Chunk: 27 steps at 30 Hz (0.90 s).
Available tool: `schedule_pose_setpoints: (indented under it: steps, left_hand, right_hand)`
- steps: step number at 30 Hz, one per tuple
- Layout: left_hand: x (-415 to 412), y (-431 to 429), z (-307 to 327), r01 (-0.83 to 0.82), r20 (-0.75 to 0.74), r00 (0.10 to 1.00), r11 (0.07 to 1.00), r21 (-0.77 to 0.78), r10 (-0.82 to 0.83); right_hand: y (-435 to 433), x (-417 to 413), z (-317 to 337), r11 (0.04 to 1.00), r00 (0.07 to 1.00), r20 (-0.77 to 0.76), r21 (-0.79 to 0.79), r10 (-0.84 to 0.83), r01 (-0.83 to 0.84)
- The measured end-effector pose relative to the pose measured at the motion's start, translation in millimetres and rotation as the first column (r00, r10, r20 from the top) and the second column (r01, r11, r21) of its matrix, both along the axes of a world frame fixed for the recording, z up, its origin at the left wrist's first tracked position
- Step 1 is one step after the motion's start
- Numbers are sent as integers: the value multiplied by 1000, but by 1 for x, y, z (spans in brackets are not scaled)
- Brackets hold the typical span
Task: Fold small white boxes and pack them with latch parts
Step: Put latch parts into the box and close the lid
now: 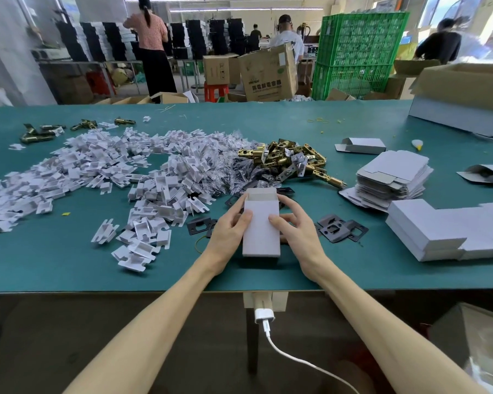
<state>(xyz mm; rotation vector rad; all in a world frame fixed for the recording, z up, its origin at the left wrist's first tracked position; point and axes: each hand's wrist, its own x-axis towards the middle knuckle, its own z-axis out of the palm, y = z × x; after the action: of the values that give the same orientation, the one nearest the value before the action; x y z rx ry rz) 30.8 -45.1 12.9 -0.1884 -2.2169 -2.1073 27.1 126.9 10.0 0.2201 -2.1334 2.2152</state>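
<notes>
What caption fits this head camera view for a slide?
The left hand and right hand grip a small white box, end open, amid white inserts, brass latches and flat box blanks.

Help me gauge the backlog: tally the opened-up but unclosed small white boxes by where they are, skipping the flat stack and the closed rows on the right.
Box in hand, gripped by the left hand and the right hand: 1
Loose boxes lying on the mat: 2
Total: 3
</notes>
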Motion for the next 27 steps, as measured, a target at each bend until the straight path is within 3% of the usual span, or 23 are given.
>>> schedule_pose_setpoints:
  steps: [10, 27]
  left_hand:
    - [-1, -4, -2, -38, 26, 999, 998, 59, 36]
    - [-1, -6, -4, -18, 2, 1000, 1000, -9, 18]
  right_hand:
    - [-3, 1, -3, 1000, 1000, 5, -5, -3, 3]
    - [-2, 0, -7, 996, 999, -17, 79, -48, 49]
